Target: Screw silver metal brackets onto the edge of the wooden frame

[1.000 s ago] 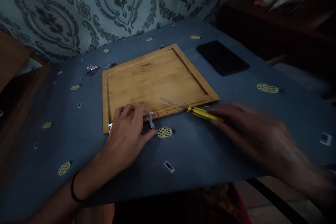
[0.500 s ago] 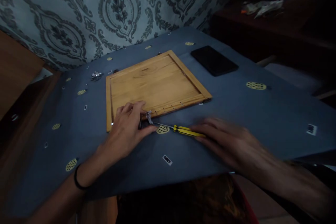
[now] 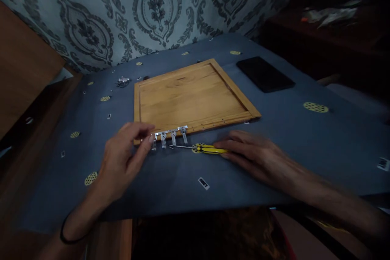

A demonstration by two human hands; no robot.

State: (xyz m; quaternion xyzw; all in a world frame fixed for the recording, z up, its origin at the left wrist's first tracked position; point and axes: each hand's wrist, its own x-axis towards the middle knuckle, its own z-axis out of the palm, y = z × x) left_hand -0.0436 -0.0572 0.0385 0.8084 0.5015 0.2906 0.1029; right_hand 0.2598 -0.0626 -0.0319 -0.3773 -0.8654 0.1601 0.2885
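Observation:
A wooden framed board (image 3: 189, 93) lies on the table. Along its near edge sits a row of several small metal hooks (image 3: 174, 136), their clear prongs hanging toward me. My left hand (image 3: 120, 158), a black band on its wrist, is at the left end of this row. Its thumb and forefinger are apart, close by the leftmost hook in sight; whether they touch it I cannot tell. Blurred a little, my right hand (image 3: 256, 154) grips a yellow-handled screwdriver (image 3: 210, 149). The shaft points left, its tip just below the hooks. Small holes run along the board's edge farther right.
Behind the board's left corner lies a little pile of metal pieces (image 3: 123, 81). A black tablet-like slab (image 3: 265, 74) rests to the right. The blue cloth (image 3: 243, 195) covers the table, which meets a patterned wall (image 3: 122, 8). Wooden furniture (image 3: 27, 69) stands at left.
My left hand has drawn back to the left, uncovering the row of hooks. The screwdriver tip has come away from the rightmost hook. The whole view has shifted slightly.

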